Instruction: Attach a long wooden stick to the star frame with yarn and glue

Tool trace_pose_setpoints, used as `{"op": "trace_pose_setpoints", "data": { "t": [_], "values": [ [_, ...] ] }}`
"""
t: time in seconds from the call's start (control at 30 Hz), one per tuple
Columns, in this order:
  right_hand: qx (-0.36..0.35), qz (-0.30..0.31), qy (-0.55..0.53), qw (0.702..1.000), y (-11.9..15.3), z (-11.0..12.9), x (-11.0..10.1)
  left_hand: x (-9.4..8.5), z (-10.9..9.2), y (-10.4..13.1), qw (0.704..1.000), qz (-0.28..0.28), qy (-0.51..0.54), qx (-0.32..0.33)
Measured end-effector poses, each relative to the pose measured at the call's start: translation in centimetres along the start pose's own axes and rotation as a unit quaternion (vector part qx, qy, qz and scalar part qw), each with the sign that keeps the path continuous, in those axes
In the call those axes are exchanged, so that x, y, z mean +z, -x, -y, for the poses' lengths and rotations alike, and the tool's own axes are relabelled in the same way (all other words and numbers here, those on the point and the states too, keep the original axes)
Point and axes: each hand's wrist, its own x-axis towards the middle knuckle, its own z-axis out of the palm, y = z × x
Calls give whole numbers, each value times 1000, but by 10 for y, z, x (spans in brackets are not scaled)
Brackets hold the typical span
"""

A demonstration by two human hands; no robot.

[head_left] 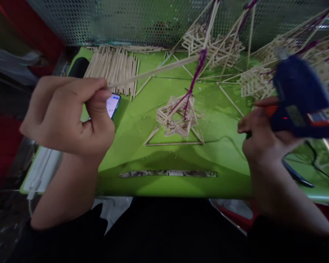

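Note:
My left hand (71,113) is closed in a pinch on the near end of a thin wooden stick (153,72). The stick slants up to the right, and its far end meets a knot of purple yarn (199,71). From there the yarn runs down to a star-like frame of glued sticks (178,117), which has a triangle of sticks at its front. My right hand (263,131) grips a dark blue glue gun (298,91) with an orange trigger, off to the right of the frame. The glue gun is blurred.
On the green table (148,157) lie a pile of loose sticks (109,69), a phone (113,106) and a stained flat strip (168,173). More stick frames (227,51) stand at the back right. A black cable (315,153) and dark-handled tool (297,175) lie right, before a perforated metal panel (126,23).

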Motion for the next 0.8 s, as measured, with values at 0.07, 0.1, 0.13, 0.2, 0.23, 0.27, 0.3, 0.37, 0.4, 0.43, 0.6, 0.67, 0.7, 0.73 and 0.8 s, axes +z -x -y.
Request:
{"op": "trace_pose_setpoints", "data": {
  "t": [0.07,0.1,0.13,0.2,0.23,0.27,0.3,0.37,0.4,0.43,0.6,0.67,0.7,0.73,0.8],
  "values": [
    [40,5,-79,996,4,-7,12,-4,1,-3,999,-22,25,13],
    [75,31,-102,991,9,-10,18,-7,2,-4,999,-2,34,7],
    [108,65,-114,985,14,-12,24,-11,2,-4,999,28,39,-9],
    [130,86,-112,981,27,-13,34,-19,4,-4,993,101,40,-48],
    [123,80,-104,984,34,-12,37,-20,5,-3,990,118,42,-59],
    [109,68,-96,987,40,-11,40,-20,5,-2,991,114,48,-55],
    [98,57,-89,990,46,-7,42,-18,6,-1,994,86,54,-38],
    [104,49,-82,990,55,4,44,-10,8,0,998,31,51,5],
    [116,51,-81,989,58,12,43,-7,9,0,999,14,43,26],
    [135,58,-81,986,61,21,42,-4,11,-1,998,8,33,47],
    [183,109,-63,975,74,54,31,-5,15,-11,991,-8,52,122],
    [143,115,-60,981,79,58,29,-7,15,-13,991,-12,65,116],
    [114,119,-61,984,81,59,27,-8,15,-14,991,-12,68,112],
    [83,129,-62,986,83,60,26,-8,15,-14,992,-12,68,109],
    [28,161,-67,984,84,63,23,-7,15,-14,992,-17,67,105]
  ]
}}
